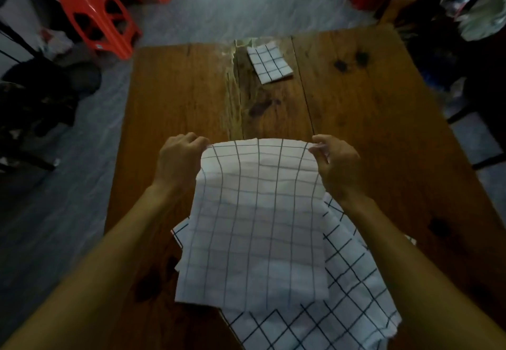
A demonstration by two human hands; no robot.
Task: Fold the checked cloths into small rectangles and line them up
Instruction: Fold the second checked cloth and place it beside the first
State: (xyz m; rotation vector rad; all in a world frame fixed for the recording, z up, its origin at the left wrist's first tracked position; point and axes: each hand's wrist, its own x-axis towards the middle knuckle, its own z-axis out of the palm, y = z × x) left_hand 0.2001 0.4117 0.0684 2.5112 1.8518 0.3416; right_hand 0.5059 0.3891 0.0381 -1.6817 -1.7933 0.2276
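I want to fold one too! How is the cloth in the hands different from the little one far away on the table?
The held cloth is big, unfolded and lifted by both hands at its top corners. The folded cloth is a small rectangle lying flat and untouched. Both are white with dark grid lines.

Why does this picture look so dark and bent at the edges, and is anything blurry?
Head view: dim light overall, with a pale sheen on the floor; the wide lens bows the table edges; the red stool and the clutter at the edges are smeared, while the held cloth, pinched by the left hand and right hand, stays fairly sharp.
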